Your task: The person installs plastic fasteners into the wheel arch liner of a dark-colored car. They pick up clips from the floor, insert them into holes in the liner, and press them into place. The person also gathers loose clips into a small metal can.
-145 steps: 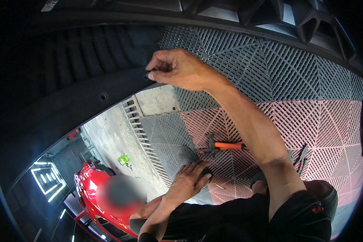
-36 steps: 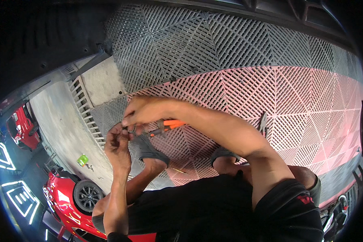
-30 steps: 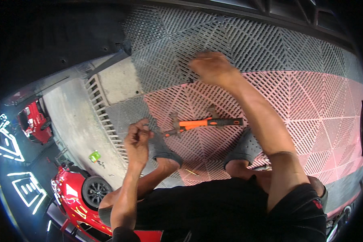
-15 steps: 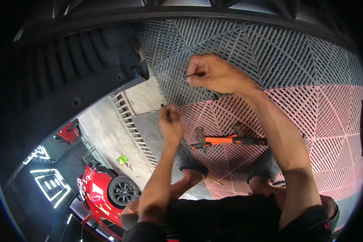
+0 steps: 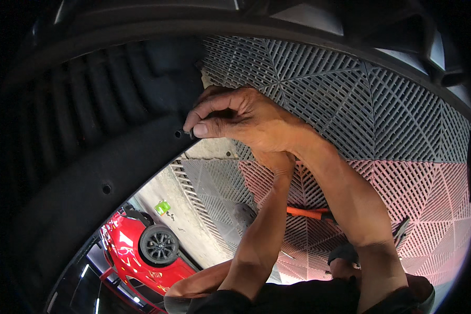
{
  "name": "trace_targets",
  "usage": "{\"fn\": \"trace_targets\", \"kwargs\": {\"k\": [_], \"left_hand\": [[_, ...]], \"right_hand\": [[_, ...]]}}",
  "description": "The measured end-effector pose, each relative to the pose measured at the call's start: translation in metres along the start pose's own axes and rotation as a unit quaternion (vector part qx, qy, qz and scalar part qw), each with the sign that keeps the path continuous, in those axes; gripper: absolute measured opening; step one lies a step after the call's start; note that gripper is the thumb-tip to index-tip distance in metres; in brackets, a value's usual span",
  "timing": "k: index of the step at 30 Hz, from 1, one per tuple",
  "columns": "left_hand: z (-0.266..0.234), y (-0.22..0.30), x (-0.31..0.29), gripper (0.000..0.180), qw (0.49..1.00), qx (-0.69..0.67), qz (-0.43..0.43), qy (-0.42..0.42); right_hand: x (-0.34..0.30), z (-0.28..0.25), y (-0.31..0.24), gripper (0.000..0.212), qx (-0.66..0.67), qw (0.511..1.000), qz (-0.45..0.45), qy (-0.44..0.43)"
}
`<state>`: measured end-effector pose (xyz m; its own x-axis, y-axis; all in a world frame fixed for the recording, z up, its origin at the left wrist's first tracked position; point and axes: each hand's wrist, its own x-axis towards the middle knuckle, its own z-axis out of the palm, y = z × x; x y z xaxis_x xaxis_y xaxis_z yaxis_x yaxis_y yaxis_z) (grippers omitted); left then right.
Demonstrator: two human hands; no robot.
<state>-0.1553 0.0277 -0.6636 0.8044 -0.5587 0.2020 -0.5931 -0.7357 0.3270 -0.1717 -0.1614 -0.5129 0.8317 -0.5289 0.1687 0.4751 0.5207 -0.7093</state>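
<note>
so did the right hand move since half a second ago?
Yes. The right hand went from above the floor tiles left onto the black liner's edge.

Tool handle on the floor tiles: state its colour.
Orange handle, seen in the head view.

Two hands: the right hand (image 5: 235, 118) at upper centre of the frame, and the left hand (image 5: 275, 159) just below it, mostly hidden behind it. One small dark fastener (image 5: 189, 134) pinched at the right fingertips. One black liner panel (image 5: 89, 172) fills the left of the frame, with two small round holes showing in it, one (image 5: 178, 134) at the fastener and one (image 5: 106, 189) lower left. One orange-handled tool (image 5: 306, 213) at centre right. One red car (image 5: 141, 251) at lower left. One green object (image 5: 163, 207) above the car.
</note>
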Motion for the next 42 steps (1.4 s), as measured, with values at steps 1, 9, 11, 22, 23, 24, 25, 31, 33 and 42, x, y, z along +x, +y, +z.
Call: {"fn": "trace_targets", "kwargs": {"k": [1,9,11,22,23,24,25,31,33,42], "left_hand": [[-0.002,-0.005,-0.001,0.049,1.0,0.0,-0.001,0.004],[0.004,-0.017,-0.005,0.044,0.999,-0.027,0.0,0.02],[-0.001,-0.002,0.003,0.044,0.998,-0.056,-0.024,0.026],[-0.002,-0.001,-0.001,0.043,0.999,-0.025,0.005,0.029],[-0.003,0.0,-0.001,0.042,0.999,-0.029,0.004,0.032],[-0.004,0.0,0.001,0.042,0.999,-0.032,0.003,0.034],[-0.005,-0.001,0.002,0.041,0.999,-0.033,-0.001,0.034],[-0.008,0.0,0.007,0.038,0.998,-0.042,-0.001,0.037],[-0.008,0.0,0.007,0.037,0.998,-0.042,0.001,0.037],[-0.022,0.006,0.015,0.032,0.99,-0.129,-0.007,0.049]], "right_hand": [[0.003,0.003,0.001,0.021,0.006,1.0,0.006,-0.009],[0.018,0.005,-0.005,0.019,-0.002,0.996,0.068,-0.064],[0.019,0.002,-0.006,0.019,-0.019,0.996,0.057,-0.067],[0.014,0.024,-0.02,0.03,0.095,0.972,0.212,0.041],[0.015,0.026,-0.026,0.032,0.079,0.967,0.236,0.059],[0.015,0.028,-0.032,0.033,0.063,0.96,0.26,0.078],[0.014,0.031,-0.034,0.034,0.069,0.96,0.258,0.079],[0.013,0.031,-0.05,0.031,0.036,0.953,0.287,0.085],[0.017,0.031,-0.05,0.029,0.011,0.954,0.292,0.069],[-0.005,0.006,-0.023,0.031,-0.188,0.95,0.184,0.166]]}}
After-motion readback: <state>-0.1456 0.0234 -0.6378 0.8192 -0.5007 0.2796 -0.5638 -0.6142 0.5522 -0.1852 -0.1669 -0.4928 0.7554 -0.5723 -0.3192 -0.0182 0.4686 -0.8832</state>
